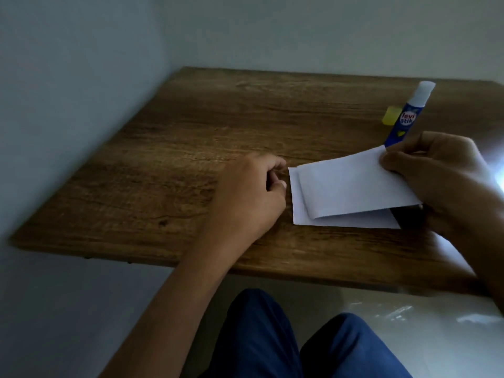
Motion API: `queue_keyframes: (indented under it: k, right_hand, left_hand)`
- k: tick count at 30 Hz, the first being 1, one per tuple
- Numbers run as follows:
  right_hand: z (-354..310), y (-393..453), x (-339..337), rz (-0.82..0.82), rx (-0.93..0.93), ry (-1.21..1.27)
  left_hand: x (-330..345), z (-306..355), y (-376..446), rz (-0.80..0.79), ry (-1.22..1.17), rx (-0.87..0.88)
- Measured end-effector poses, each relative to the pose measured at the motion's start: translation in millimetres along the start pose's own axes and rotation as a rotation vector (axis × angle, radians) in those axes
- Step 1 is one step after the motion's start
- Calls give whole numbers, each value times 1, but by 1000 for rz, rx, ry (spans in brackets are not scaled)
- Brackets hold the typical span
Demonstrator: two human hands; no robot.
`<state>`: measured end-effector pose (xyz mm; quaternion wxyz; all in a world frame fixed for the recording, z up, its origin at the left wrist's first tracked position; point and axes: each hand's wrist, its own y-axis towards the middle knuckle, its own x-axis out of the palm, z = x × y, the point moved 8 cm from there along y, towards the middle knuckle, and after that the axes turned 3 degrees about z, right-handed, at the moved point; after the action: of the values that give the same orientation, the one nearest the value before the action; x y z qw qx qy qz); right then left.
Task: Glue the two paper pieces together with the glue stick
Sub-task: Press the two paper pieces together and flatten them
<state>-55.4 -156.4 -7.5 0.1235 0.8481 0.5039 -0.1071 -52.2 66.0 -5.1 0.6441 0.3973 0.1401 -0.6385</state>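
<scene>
Wooden table (169, 148) standing in a corner against pale walls, dimly lit.

Upper paper piece (351, 186): lying over the lower paper piece (300, 211), left end down on it, right end lifting clear (a dark gap showing beneath that end). Lower paper piece: lying flat on the table, showing past the upper piece along the left and near edges.

Glue stick (406, 118): blue body, uncapped, white glue exposed at the far tip, pointing up and away. Base disappearing behind the right hand (436, 181) and the raised paper edge; whether gripped by that hand or standing behind it, cannot tell.

Right hand: fingers and thumb closing on the right end of the upper paper piece, pinching it.

Left hand (251, 197): resting on the table just beside the papers' left edge, fingers curling inward, loosely closed, gripping nothing visible.

Yellow cap (390, 115): sitting on the table just left of the glue stick.

Blue trouser legs (261, 336) showing below the near table edge.
</scene>
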Motion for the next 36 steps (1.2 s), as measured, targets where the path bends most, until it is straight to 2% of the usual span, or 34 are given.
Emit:
queue_keyframes:
  k: [14,26,32,36]
  right_hand:
    - [2,-5,9,42,4,-34]
    - [17,-17,9,14,25,-94]
    - [24,-20,9,5,3,-150]
    - [11,-14,9,23,-58,-153]
  left_hand:
    - [6,2,1,-48,63,43]
    - [13,-2,-15,-97,59,24]
    - [23,-11,-26,-279,-38,4]
    - [16,-10,-16,-314,-82,-7]
